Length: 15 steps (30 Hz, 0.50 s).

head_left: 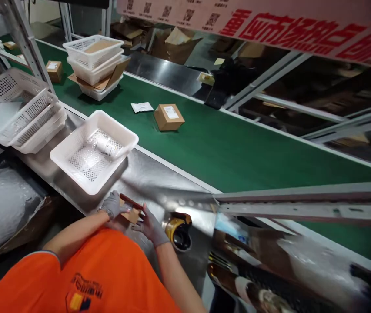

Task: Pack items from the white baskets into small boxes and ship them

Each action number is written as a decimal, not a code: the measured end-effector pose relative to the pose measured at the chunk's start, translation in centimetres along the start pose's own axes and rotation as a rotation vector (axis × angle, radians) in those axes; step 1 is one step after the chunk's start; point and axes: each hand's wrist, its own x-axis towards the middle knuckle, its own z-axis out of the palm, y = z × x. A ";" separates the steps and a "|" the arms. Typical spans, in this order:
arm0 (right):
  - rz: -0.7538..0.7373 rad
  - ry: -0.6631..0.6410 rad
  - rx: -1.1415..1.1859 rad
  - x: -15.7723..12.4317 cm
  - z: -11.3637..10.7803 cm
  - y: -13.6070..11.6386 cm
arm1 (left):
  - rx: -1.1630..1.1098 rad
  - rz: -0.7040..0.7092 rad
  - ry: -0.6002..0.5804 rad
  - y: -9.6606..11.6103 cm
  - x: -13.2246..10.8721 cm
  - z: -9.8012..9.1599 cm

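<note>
Both my hands wear grey gloves and are at a small brown cardboard box (132,215) close to my body, above the metal worktop (152,174). My left hand (111,204) grips the box's left side. My right hand (152,228) holds its right side, with the thumb up at a dark reddish-brown strip along the top; whether this strip is a flap or a separate piece I cannot tell. Just right of my right hand stands a yellow and black tape dispenser or roll (178,232). A white plastic basket (61,158) with a clear-wrapped item (105,147) inside sits beyond my left hand.
A green conveyor belt (224,148) runs behind the worktop, carrying a taped carton (169,118), a white packet (142,107) and stacked baskets (90,71). More baskets (38,128) stand at left. A metal frame bar (302,202) crosses at right. Bubble wrap (2,208) lies lower left.
</note>
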 end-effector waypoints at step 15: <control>-0.286 0.286 -0.259 1.7 0.7 3.0 | -0.298 0.000 0.036 -3.6 3.3 0.3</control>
